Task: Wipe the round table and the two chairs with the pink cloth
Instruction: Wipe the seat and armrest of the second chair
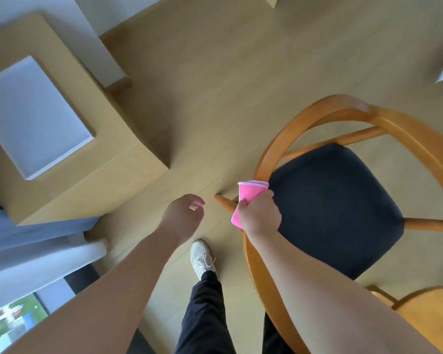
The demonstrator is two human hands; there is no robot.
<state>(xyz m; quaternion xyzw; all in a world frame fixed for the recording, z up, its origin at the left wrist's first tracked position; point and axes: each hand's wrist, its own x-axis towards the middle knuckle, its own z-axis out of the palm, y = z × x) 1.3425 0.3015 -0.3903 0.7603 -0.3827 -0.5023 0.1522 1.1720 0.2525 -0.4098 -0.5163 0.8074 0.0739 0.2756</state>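
Note:
A wooden chair with a curved backrest rail and a dark seat cushion stands at the right. My right hand grips the folded pink cloth against the left side of the curved rail. My left hand hangs free over the floor to the left of the chair, fingers loosely curled and holding nothing. A round wooden surface shows at the bottom right corner, partly hidden by my right forearm; I cannot tell if it is the round table.
A low wooden cabinet with a white tray on top stands at the left. Grey curtains and a window are at the lower left. My foot in a white shoe is on the wooden floor between cabinet and chair.

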